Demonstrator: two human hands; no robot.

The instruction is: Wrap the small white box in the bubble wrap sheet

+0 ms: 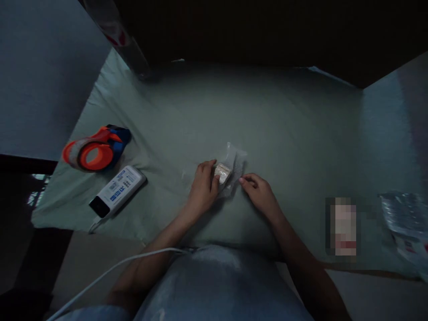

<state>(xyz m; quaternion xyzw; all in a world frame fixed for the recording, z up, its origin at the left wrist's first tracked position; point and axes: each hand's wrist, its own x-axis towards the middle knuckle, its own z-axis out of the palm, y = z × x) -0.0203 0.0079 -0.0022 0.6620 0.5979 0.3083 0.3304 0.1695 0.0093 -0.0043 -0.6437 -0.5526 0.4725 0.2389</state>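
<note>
A small pale, boxy item [223, 173] in clear wrapping lies on a sheet of bubble wrap [238, 166] in the middle of the cloth. My left hand [203, 185] grips this item from its left side, thumb at its lower edge. At the sheet's right edge, my right hand [257, 189] pinches the bubble wrap between thumb and forefinger. What the small item is, I cannot make out.
On the left are an orange and blue tape dispenser [96, 151] and a white power bank [118, 191] with a cable. A blurred-out object [344, 227] and a plastic-wrapped pack [404, 223] lie at right. Green cloth [284, 120] covers the surface; a dark panel [250, 31] stands behind.
</note>
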